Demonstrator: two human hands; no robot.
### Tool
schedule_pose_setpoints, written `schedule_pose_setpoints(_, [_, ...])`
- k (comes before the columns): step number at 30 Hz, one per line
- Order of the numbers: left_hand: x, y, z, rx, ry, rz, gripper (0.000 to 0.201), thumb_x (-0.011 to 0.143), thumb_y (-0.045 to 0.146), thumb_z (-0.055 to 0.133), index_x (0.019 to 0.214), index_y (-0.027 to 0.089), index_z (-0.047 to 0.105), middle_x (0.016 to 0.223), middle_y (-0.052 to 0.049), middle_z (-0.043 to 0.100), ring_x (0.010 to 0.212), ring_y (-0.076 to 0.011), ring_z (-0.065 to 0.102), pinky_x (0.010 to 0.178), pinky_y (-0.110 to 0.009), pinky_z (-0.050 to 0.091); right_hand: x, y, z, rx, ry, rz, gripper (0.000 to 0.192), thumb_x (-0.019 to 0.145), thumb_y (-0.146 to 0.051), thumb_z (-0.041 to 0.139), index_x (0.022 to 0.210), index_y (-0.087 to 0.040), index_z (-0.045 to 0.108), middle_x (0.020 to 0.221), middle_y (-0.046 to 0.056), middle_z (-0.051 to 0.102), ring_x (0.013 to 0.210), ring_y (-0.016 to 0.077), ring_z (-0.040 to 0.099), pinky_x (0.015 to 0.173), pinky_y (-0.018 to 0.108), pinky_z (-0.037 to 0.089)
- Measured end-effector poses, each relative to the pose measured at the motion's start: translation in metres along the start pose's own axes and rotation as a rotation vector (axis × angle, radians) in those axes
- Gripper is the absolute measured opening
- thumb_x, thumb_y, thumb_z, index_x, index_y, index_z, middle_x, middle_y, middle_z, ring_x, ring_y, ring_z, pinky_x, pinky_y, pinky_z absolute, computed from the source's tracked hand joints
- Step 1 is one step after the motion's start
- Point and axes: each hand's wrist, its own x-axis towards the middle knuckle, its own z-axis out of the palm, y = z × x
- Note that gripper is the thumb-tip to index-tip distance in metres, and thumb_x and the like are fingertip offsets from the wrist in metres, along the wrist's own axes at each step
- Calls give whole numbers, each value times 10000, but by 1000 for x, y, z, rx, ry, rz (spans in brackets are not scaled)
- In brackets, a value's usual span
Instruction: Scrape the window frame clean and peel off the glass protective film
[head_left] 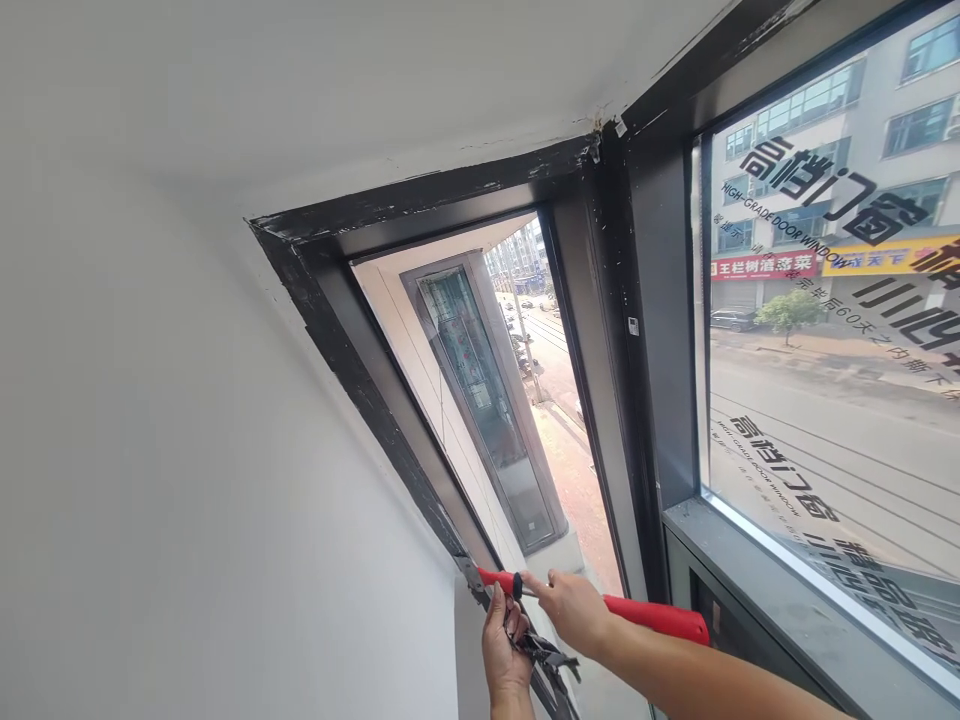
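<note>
My right hand [576, 608] is wrapped round the shaft of a long scraper [656, 617] with a red grip and a red head. The scraper's flat metal blade [469, 572] lies against the black window frame [360, 385], on its left side strip near the wall. Just below the scraper's head, my left hand [504, 645] is closed with thumb and fingers pinched together. Dark, crumpled peeled strips [553, 655] hang out of its fingers to the lower right. Pale scuffs and residue mark the frame's face.
A white wall [187, 450] stands close on the left and curves into the ceiling [420, 70]. To the right is a large window [825, 360] with printed lettering, above a grey sill [780, 590]. Through the narrow pane show a street and a building.
</note>
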Motion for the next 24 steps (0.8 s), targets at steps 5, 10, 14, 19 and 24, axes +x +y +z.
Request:
schedule_pose_setpoints(5, [4, -5, 10, -41, -14, 19, 507, 507, 293, 889, 727, 122, 466, 581, 74, 364, 380, 7, 221, 319, -138, 175, 14, 23, -9, 6, 76, -112, 495, 889, -218, 480, 1367, -336, 424, 880, 54, 640, 698, 195, 637, 609, 242, 428])
schedule_pose_setpoints(10, [8, -5, 11, -6, 6, 57, 595, 395, 308, 924, 710, 113, 458, 600, 74, 379, 388, 13, 241, 310, -136, 188, 21, 28, 8, 44, 93, -82, 488, 888, -217, 498, 1359, -338, 453, 862, 43, 640, 714, 176, 635, 632, 224, 420])
schedule_pose_setpoints(14, [10, -2, 11, 32, 1, 78, 597, 393, 308, 925, 710, 114, 458, 602, 72, 381, 391, 12, 245, 310, -134, 179, 26, 32, 2, 78, 65, -115, 476, 888, -214, 496, 1346, -345, 482, 895, 37, 645, 764, 165, 634, 672, 218, 425])
schedule_pose_setpoints(19, [6, -1, 14, 68, 9, 67, 645, 357, 401, 923, 707, 112, 464, 590, 68, 399, 387, 9, 239, 309, -140, 174, 21, 32, -8, 85, 42, -110, 484, 898, -196, 473, 1366, -324, 470, 913, 51, 644, 752, 171, 631, 676, 228, 437])
schedule_pose_setpoints(24, [-4, -9, 4, 37, 20, -3, 581, 467, 448, 886, 658, 135, 435, 489, 87, 285, 370, -10, 210, 326, -156, 181, -14, 2, 5, 117, 13, 42, 562, 852, -106, 452, 1407, -179, 417, 1057, 139, 621, 917, 242, 621, 773, 299, 480])
